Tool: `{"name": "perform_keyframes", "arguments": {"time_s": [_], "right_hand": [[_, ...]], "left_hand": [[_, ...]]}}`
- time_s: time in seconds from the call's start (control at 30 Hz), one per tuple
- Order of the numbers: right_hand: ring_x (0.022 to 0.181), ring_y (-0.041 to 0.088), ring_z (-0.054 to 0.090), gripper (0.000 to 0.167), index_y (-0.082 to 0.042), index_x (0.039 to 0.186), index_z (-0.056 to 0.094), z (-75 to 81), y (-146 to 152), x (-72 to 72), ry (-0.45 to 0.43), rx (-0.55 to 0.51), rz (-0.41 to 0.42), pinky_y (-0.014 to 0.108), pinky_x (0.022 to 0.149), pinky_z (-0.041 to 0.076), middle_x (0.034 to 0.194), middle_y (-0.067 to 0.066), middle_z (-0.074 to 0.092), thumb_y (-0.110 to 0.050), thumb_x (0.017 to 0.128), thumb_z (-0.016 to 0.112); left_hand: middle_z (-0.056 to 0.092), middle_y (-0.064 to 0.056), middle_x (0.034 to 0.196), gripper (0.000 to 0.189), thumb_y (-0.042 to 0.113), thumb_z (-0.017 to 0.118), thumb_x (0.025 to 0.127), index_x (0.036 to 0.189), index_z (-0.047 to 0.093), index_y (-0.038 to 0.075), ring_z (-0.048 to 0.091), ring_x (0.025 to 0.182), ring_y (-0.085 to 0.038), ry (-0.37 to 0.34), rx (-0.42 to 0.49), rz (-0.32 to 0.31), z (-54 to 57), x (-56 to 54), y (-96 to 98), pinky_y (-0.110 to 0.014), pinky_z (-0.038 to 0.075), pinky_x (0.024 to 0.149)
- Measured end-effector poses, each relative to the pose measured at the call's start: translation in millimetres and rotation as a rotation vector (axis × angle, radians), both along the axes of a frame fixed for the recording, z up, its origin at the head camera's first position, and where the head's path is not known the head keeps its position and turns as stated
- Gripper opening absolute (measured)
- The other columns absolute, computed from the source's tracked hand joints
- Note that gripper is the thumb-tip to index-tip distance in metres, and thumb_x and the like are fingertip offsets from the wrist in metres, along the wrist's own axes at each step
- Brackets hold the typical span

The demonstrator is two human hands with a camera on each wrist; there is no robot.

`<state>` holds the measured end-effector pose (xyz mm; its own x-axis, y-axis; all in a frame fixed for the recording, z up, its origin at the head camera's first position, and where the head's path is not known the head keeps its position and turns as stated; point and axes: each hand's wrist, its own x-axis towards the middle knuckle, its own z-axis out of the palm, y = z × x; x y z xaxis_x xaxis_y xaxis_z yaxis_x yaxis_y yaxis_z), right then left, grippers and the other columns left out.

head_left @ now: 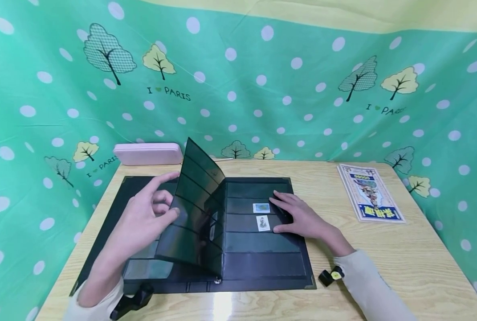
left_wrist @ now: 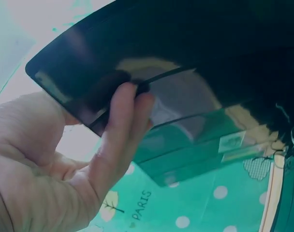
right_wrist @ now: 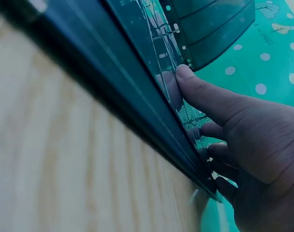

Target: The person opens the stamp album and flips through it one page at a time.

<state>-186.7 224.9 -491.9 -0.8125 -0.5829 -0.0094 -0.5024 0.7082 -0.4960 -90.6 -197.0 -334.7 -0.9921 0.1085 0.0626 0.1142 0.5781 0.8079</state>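
Note:
A black stamp album (head_left: 262,263) lies spread on the table, with one dark leaf (head_left: 194,200) standing raised near its middle. My left hand (head_left: 142,218) pinches this leaf by its outer edge; in the left wrist view two fingers (left_wrist: 120,121) lie against one of its faces. On the right-hand page are two stamps, a blue one (head_left: 261,208) and a pale one with a dark figure (head_left: 263,223). Beside these stamps my right hand (head_left: 302,216) rests on the page with its fingers spread. In the right wrist view its thumb (right_wrist: 205,92) touches the page surface.
A pink case (head_left: 148,154) stands at the back left of the wooden table (head_left: 318,178). Printed booklets or sheets (head_left: 370,191) lie at the right. A green dotted cloth (head_left: 238,89) hangs behind and along both sides. Black wrist straps (head_left: 132,303) sit on both arms.

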Motion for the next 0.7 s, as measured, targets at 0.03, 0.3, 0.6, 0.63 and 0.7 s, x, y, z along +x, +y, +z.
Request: {"name": "perform_keyframes", "arguments": {"time_s": [0.03, 0.3, 0.6, 0.63, 0.7], "right_hand": [[0.165, 0.045, 0.028, 0.093, -0.011, 0.169, 0.048, 0.0, -0.5, 0.0, 0.0, 0.003, -0.005, 0.072, 0.126, 0.032, 0.18, 0.015, 0.033, -0.046, 0.093, 0.09], [0.165, 0.045, 0.029, 0.094, -0.012, 0.169, 0.049, 1.3, -0.8, -0.1, -0.008, 0.015, -0.017, 0.071, 0.126, 0.034, 0.18, 0.014, 0.033, -0.046, 0.092, 0.091], [0.165, 0.046, 0.027, 0.093, -0.012, 0.169, 0.049, 3.2, -1.5, 1.2, -0.019, 0.019, -0.025, 0.071, 0.126, 0.033, 0.18, 0.015, 0.033, -0.045, 0.093, 0.091], [0.165, 0.046, 0.027, 0.093, -0.012, 0.169, 0.049, 3.3, -1.6, 1.3, -0.022, 0.018, -0.027, 0.072, 0.126, 0.032, 0.18, 0.015, 0.033, -0.044, 0.093, 0.091], [0.165, 0.046, 0.027, 0.092, -0.012, 0.168, 0.049, 3.6, -2.1, 1.8, -0.027, 0.014, -0.031, 0.072, 0.126, 0.032, 0.18, 0.015, 0.033, -0.043, 0.092, 0.091]], "left_hand": [[0.067, -0.007, 0.099, 0.079, -0.003, 0.071, 0.098, 0.169, 0.043, 0.017, 0.067, 0.083, -0.019, 0.01, 0.013, 0.012, -0.4, 0.0, 0.0, -0.028, 0.05, 0.065], [0.057, -0.007, 0.092, 0.074, -0.007, 0.066, 0.099, 0.168, 0.046, 0.01, 0.052, 0.064, -0.017, 0.026, 0.108, 0.033, 2.4, 0.7, -15.5, -0.033, 0.038, 0.054], [0.051, -0.005, 0.099, 0.081, 0.0, 0.07, 0.102, 0.174, 0.033, 0.006, 0.056, 0.075, -0.012, -0.038, -0.158, -0.101, 8.3, 2.6, -50.8, -0.028, 0.042, 0.06], [0.051, -0.005, 0.099, 0.082, 0.002, 0.071, 0.103, 0.174, 0.031, 0.004, 0.055, 0.073, -0.012, -0.049, -0.188, -0.128, 7.3, 2.6, -55.9, -0.029, 0.041, 0.058], [0.051, -0.003, 0.097, 0.082, 0.006, 0.071, 0.106, 0.175, 0.026, 0.001, 0.052, 0.069, -0.011, -0.069, -0.237, -0.187, 4.3, 2.1, -65.6, -0.029, 0.041, 0.056]]}}
